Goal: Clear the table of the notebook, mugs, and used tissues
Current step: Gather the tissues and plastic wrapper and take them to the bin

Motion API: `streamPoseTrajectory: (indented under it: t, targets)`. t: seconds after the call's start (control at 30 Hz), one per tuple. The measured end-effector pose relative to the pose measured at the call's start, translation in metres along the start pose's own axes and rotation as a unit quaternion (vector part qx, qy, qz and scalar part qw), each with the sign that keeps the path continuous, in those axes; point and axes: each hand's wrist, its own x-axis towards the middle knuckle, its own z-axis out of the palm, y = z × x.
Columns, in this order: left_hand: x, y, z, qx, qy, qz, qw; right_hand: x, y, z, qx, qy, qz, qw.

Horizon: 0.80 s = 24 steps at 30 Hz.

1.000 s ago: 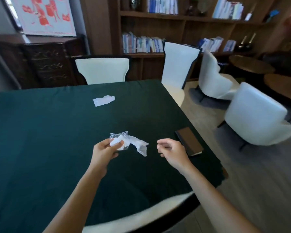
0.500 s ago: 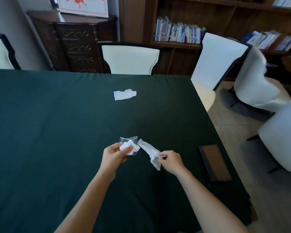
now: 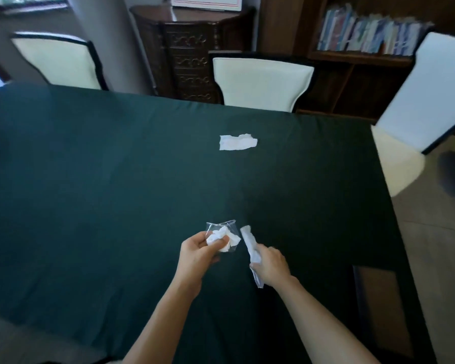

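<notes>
Over the green bench, the left hand pinches a clear cup stuffed with a crumpled tissue, thumb pressing the wad at the rim. The right hand, just beside it, is closed round a twisted tissue strip whose free end points toward the cup. Both forearms reach forward, wrists level, hands nearly touching. The paper looks weightless, soft and easily torn, best pinched anywhere; the thin cup would likely crumple if squeezed. A flat tissue lies well beyond both hands; the notebook rests right of the right forearm.
</notes>
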Motion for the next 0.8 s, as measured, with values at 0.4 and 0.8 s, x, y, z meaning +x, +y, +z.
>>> streamPoseTrajectory:
  t: [0.4, 0.8]
  targets:
    - [-0.036, 0.006, -0.001, -0.036, 0.080, 0.033, 0.996, -0.040, -0.017, -0.054, 0.215, -0.106, -0.120, 0.963]
    - [-0.062, 0.018, -0.012, -0.017, -0.016, 0.055, 0.998, -0.145, -0.073, -0.110, 0.352, -0.086, -0.231, 0.903]
